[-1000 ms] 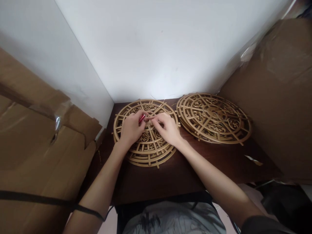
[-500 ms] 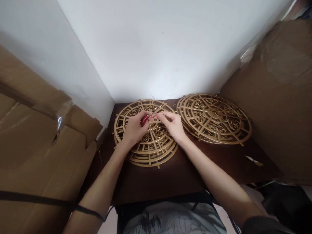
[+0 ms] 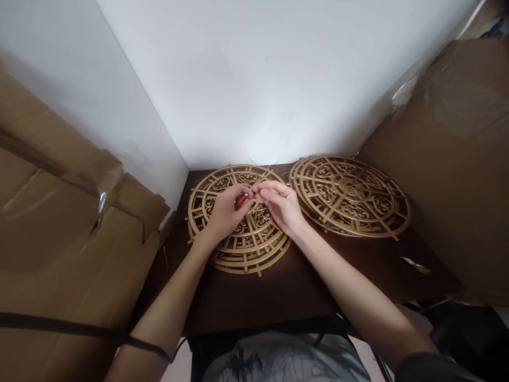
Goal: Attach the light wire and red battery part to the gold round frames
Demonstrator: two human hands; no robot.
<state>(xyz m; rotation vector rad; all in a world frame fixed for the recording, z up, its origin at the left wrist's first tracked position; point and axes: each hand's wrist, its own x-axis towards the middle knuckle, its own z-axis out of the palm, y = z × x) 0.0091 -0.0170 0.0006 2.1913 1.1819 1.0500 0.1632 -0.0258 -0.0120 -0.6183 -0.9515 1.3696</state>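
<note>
White walls meet in a corner behind our dark wooden table (image 3: 278, 297), and brown cardboard boxes press in on both sides, one at the left (image 3: 67, 233) and one at the right (image 3: 457, 159). Our left hand (image 3: 225, 212) has its fingers curled narrowly around a small red object (image 3: 240, 201), which shows between thumb and forefinger; what it is exactly we cannot tell. Our right hand (image 3: 284, 207) has thumb and forefinger pinched close together at their tips, just beside the red object, seemingly on a thin wire (image 3: 262, 172) whose fine strands rise toward the wall; whether the fingertips truly grip it is too small to tell. The two hands meet fingertip to fingertip over the middle of the nearer gold disc stack (image 3: 238, 244), a pile of round openwork lattice pieces with spokes and scrolls, lying flat on the table. The red object sits above the centre of that stack, and our wrists lie over its near half. We count two such stacks: the one under our hands and a second gold stack (image 3: 350, 196) lying just beside it to the right, near the right box. One small scrap (image 3: 413, 263) lies on the table's right edge, well apart from our hands
</note>
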